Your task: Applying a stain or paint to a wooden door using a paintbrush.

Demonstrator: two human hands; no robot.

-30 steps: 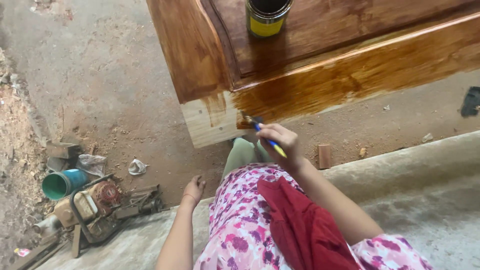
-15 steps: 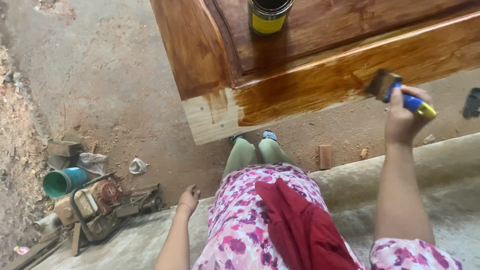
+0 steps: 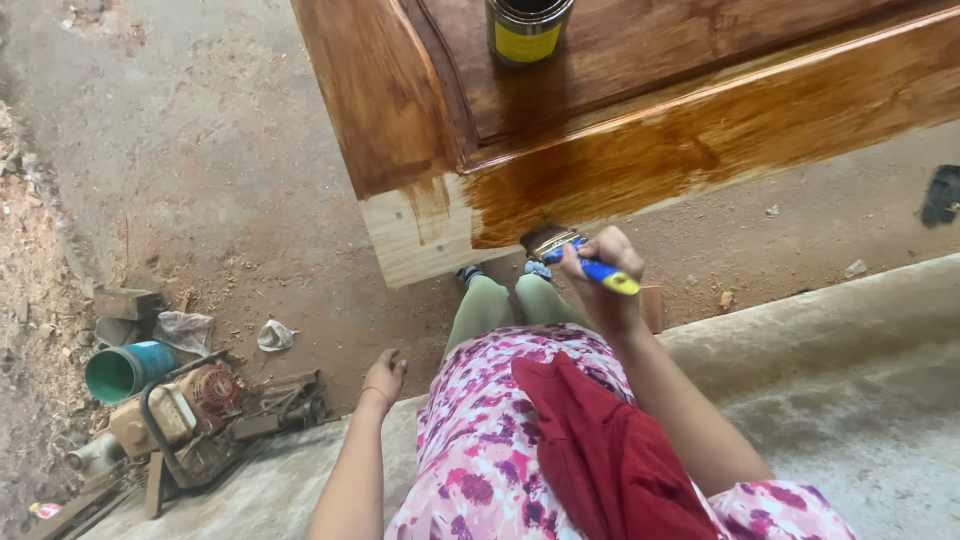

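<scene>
My right hand (image 3: 603, 268) grips a paintbrush (image 3: 575, 255) with a blue and yellow handle. Its bristles touch the lower edge of a large wooden furniture piece (image 3: 700, 130), where glossy brown stain meets a bare pale corner (image 3: 405, 240). A dark can with a yellow label (image 3: 528, 28) stands on top of the wood. My left hand (image 3: 384, 378) rests with fingers down on the concrete ledge (image 3: 850, 330) I sit on. A red cloth (image 3: 600, 450) lies on my lap over a pink floral garment.
On the dirt floor at the left lie a small engine machine (image 3: 185, 410), a green bucket (image 3: 125, 370), bricks (image 3: 125, 303) and crumpled rags (image 3: 272, 335). A small wood block (image 3: 652, 308) sits by my feet. A dark scrap (image 3: 940, 195) lies at the right edge.
My right hand swung the brush out to the right along the stained board, then came back to the left near the bare corner. My left hand stayed on the ledge.
</scene>
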